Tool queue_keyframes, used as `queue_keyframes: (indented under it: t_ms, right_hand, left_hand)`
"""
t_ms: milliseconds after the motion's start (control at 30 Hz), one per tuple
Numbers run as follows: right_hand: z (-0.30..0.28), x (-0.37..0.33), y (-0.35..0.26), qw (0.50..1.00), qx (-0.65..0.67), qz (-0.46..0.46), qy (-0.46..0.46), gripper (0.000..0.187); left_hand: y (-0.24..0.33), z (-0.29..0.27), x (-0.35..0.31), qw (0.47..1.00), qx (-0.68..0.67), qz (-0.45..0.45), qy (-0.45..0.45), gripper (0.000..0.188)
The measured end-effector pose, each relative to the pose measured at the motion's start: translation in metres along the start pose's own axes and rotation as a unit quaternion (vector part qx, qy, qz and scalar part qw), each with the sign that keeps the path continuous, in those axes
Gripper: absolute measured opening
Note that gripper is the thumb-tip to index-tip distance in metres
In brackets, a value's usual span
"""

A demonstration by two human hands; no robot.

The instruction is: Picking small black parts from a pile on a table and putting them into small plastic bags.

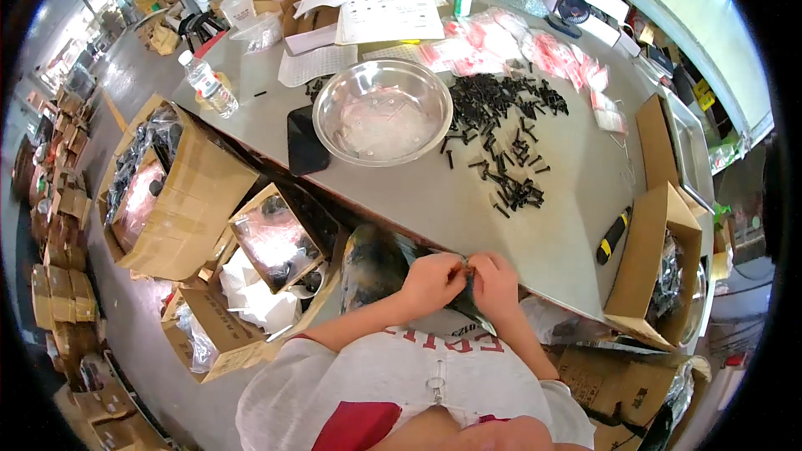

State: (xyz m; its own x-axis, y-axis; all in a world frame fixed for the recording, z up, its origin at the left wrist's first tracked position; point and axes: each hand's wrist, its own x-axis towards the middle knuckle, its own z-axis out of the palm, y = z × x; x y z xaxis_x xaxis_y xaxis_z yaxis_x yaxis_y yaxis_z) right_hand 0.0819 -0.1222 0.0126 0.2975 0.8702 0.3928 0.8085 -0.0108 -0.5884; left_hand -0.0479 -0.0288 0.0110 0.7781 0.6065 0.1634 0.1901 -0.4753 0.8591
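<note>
1. At the near edge of the counter (418, 190), left hand (434, 282) and right hand (494, 286) meet — each grip pinched closed, contents unclear.
2. Black screws (489, 100) lie beyond — right of the bowl (376, 75).

Bright light, upper-right glare, bent edges, black corners

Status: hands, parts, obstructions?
Left hand, right hand together at table's near edge; any held item unclear. Black screws loose on table. Steel bowl clear of hands.
</note>
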Motion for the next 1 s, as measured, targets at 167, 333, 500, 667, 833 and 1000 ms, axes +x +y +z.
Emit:
queue_keyframes:
  t_ms: [167,333,500,667,833,1000]
  right_hand:
    - [-0.022,0.012,-0.015,0.997,-0.032,-0.065,-0.032,0.018]
    - [-0.027,-0.001,0.0,0.993,0.024,-0.094,-0.066,0.024]
    - [-0.04,0.001,0.002,0.975,0.061,-0.163,-0.141,0.033]
    - [-0.054,0.008,-0.014,0.971,0.005,-0.169,-0.168,0.038]
    - [-0.059,0.014,-0.007,0.973,-0.038,-0.164,-0.156,0.033]
    - [-0.052,0.017,-0.006,0.961,-0.025,-0.166,-0.22,0.026]
  left_hand:
    - [-0.013,-0.017,0.013,0.983,-0.077,-0.144,-0.088,0.011]
    - [-0.011,-0.005,0.017,0.897,-0.393,-0.173,-0.107,0.019]
    - [-0.01,-0.008,0.013,0.829,-0.495,-0.236,-0.108,0.023]
    - [-0.021,-0.015,0.018,0.853,-0.456,-0.253,-0.025,0.025]
    - [-0.029,-0.029,0.025,0.976,-0.089,-0.158,0.118,0.032]
    - [0.005,-0.011,0.017,0.974,0.074,0.212,-0.02,0.054]
